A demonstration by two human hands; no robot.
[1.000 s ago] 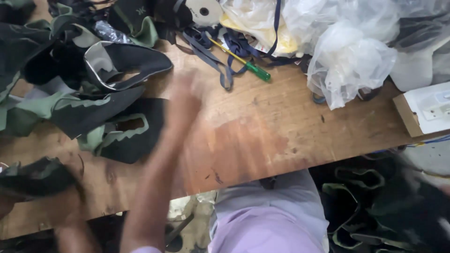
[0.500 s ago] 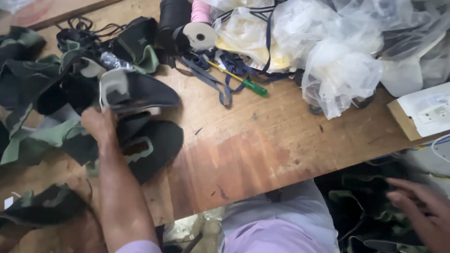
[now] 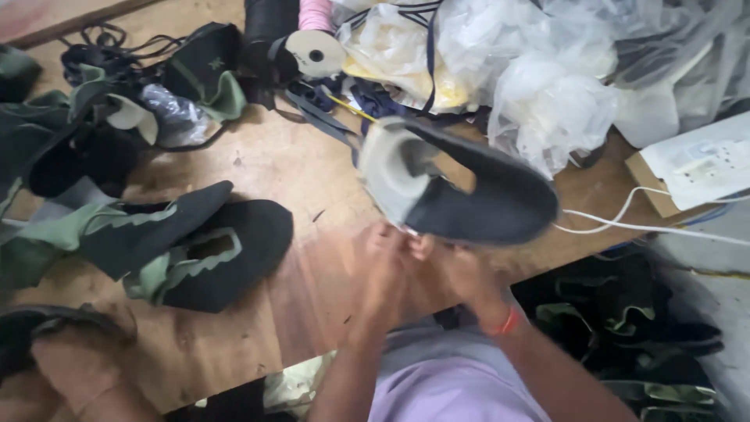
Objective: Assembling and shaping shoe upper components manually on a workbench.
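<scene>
Shoe upper: black shoe upper (image 3: 476,195) with a pale grey lining, lifted above the wooden counter (image 3: 312,258), tilted, opening facing the camera.
Left hand: left hand (image 3: 387,262) at the upper's lower edge near the heel; grip pinched on that edge, blurred.
Right hand: right hand (image 3: 457,266) just beside the left, orange band at the wrist; fingers closed on the same edge.
Left of hands: black-and-green uppers (image 3: 195,250) lie flat on the counter.
Behind: crumpled clear plastic bags (image 3: 547,94), a tape roll (image 3: 316,53).
Right edge: white cable (image 3: 641,227).
</scene>
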